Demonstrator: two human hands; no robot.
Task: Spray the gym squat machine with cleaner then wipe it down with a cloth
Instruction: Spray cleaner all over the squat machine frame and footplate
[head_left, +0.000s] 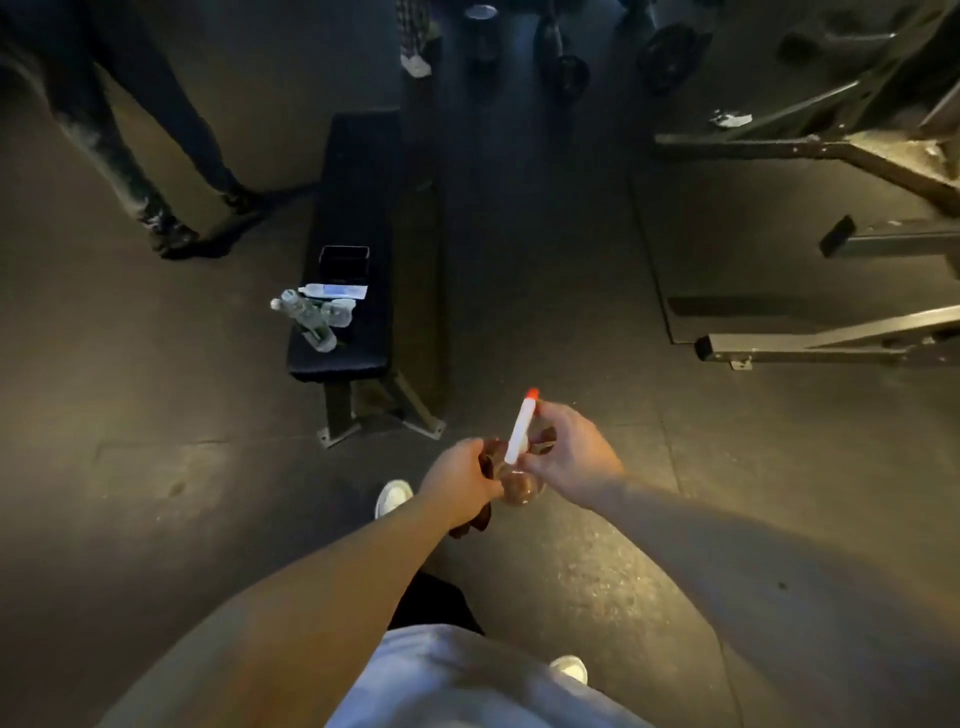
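– What is on the left?
– Somebody's legs (156, 197) stand on the floor (156, 415). Next comes a black gym bench (358, 182). Some clear bottles (306, 319) lie at its near left corner.
– And the hands?
– They are low in the middle, close together. The left hand (460, 483) is curled round a brown cloth (475, 522), which hangs below it. It may hold the bottle's neck too, but I cannot tell. The right hand (571, 452) pinches the white top of the spray bottle (519, 441), with a finger by the red tip and the thumb at the bottom end.
– Which way does that top point?
– Its long white part points up and away from the person, leaning a bit to the right.
– Where is the squat machine?
– The squat machine (810, 148) is ahead and far to the right, well apart from the hands. Its grey bars lie long across the floor and come in from the right edge.
– Which hand is nearer to it?
– The right one. I think the person must turn right and step closer before spraying.
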